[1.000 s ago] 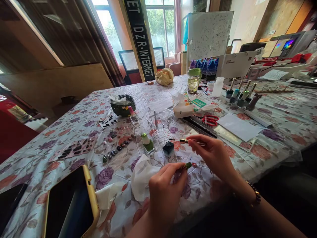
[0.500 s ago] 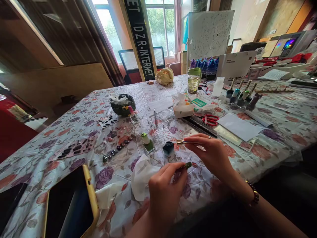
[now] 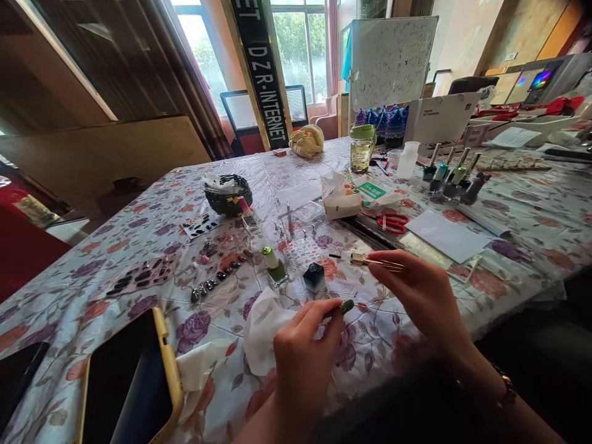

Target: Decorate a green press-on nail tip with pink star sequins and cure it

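Between the thumb and fingertips of my left hand (image 3: 308,339) is a dark green false nail (image 3: 346,306). My right hand (image 3: 416,290) pinches a nail polish brush (image 3: 359,259) by its gold stem, the dark bristle tip pointing left, clear of everything. Just beyond my left hand stands a small square dark blue polish bottle (image 3: 314,277), with no cap visible on it. Left of that is a green polish bottle (image 3: 275,270) with its cap on. A crumpled white tissue (image 3: 263,333) lies against my left hand.
Finished-looking dark nails (image 3: 217,282) lie in a row on the floral cloth. A yellow-cased phone (image 3: 132,376) lies front left. Behind are a green basket (image 3: 229,196), a tissue pack (image 3: 341,200), red scissors (image 3: 393,223), white paper (image 3: 446,236) and several polish bottles (image 3: 446,179).
My right hand has moved right with the brush, taking its tip away from the mouth of the dark blue bottle. My left hand has shifted slightly left with the nail.
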`<state>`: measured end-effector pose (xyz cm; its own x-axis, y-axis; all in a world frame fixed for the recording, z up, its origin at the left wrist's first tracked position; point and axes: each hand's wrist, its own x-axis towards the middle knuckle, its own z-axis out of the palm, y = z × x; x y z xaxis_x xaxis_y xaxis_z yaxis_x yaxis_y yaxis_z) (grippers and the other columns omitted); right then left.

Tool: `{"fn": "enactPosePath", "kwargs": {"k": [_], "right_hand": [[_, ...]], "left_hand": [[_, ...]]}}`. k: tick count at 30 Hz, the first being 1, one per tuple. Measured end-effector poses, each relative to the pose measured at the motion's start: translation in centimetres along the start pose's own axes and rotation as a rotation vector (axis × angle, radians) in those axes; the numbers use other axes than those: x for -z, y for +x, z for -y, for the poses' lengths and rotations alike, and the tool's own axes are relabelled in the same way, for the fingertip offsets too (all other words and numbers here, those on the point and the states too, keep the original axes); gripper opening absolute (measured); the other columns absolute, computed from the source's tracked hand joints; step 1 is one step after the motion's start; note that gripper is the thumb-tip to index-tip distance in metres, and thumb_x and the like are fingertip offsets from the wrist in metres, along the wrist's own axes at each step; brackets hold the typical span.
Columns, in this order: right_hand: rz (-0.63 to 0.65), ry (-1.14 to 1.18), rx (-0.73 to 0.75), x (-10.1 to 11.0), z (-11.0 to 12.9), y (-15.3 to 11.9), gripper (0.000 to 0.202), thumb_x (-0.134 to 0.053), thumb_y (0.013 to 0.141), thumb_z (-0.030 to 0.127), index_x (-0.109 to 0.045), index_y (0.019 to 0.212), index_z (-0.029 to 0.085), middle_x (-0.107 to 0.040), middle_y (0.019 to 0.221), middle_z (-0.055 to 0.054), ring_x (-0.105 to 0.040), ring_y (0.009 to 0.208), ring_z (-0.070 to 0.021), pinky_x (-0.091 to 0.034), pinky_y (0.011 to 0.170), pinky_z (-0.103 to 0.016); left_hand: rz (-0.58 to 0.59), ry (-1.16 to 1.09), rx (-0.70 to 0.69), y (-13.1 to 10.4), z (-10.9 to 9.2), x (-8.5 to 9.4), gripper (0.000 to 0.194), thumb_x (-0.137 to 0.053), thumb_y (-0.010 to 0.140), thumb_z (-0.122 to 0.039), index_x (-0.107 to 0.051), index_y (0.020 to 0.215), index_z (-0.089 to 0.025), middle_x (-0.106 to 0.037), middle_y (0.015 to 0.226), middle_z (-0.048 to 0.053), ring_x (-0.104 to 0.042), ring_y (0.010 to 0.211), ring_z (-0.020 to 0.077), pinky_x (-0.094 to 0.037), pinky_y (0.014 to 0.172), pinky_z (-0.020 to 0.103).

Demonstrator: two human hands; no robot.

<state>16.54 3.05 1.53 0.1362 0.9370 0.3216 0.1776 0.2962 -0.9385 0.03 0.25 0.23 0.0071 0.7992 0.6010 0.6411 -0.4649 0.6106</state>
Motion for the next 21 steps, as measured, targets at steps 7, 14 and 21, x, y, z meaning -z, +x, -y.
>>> {"fn": "enactPosePath", "kwargs": {"k": [7, 14, 21], "right_hand": [[-0.085, 0.42, -0.235, 1.0, -0.1, -1.2, 0.021, -0.071, 0.068, 0.04, -0.066, 0.079, 0.023, -0.06, 0.064, 0.0, -0.055, 0.054, -0.0109, -0.047, 0.048, -0.022], [-0.26, 0.581, -0.223, -0.6, -1.4, -1.8, 0.019, -0.064, 0.074, 0.042, -0.06, 0.077, 0.024, -0.054, 0.062, 0.003, -0.052, 0.054, -0.0089, -0.047, 0.051, -0.02], [-0.271, 0.241, -0.083, -1.4, -0.4, -4.1, 0.008, -0.062, 0.078, 0.03, -0.057, 0.076, 0.024, -0.055, 0.058, 0.002, -0.053, 0.054, -0.0116, -0.043, 0.047, -0.021]], "left_hand": [[0.01, -0.004, 0.068, 0.0, 0.1, 0.0, 0.016, -0.065, 0.07, -0.01, -0.069, 0.08, -0.021, -0.072, 0.074, -0.003, -0.068, 0.065, 0.0154, -0.055, 0.062, 0.025], [0.031, -0.043, 0.171, 0.0, -0.2, 0.0, 0.011, -0.067, 0.069, -0.014, -0.07, 0.077, -0.021, -0.072, 0.071, -0.002, -0.068, 0.061, 0.0153, -0.056, 0.061, 0.025], [0.123, -0.203, 0.498, 0.6, -0.5, 0.1, 0.005, -0.071, 0.065, -0.024, -0.071, 0.067, -0.019, -0.071, 0.061, -0.001, -0.066, 0.053, 0.0152, -0.053, 0.049, 0.021]]}}
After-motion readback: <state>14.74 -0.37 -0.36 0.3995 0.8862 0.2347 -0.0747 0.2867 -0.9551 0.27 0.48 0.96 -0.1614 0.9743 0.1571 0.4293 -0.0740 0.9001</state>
